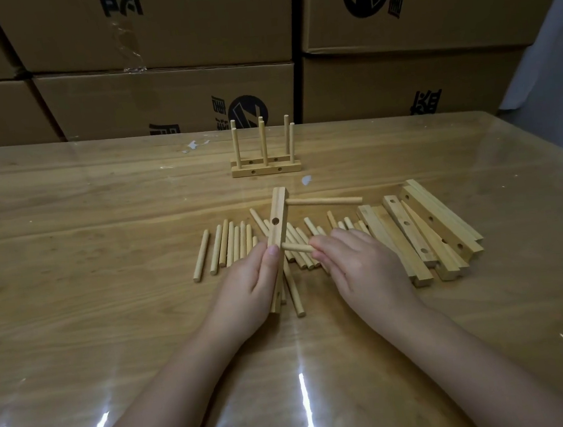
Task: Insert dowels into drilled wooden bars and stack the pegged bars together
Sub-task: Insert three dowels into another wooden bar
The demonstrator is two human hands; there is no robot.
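A seemingly light, stiff drilled bar (278, 213) is gripped mid-length by the left hand (256, 284) over the counter (101, 213), while a dowel (297, 248) is pinched endwise against the bar's side by fingers (318, 244) of the right hand (357, 268).

Loose dowels (233, 247) lie mid table (70, 251), drilled bars (423, 234) piled just right of them. Two pegged bars (265, 171) stand farther back, one behind the other. Cardboard boxes (165, 97) stacked behind table. Left grip (245, 285) has held bar (277, 229) above loose dowels; right grip (357, 261) has held dowel (297, 247) at its right face.
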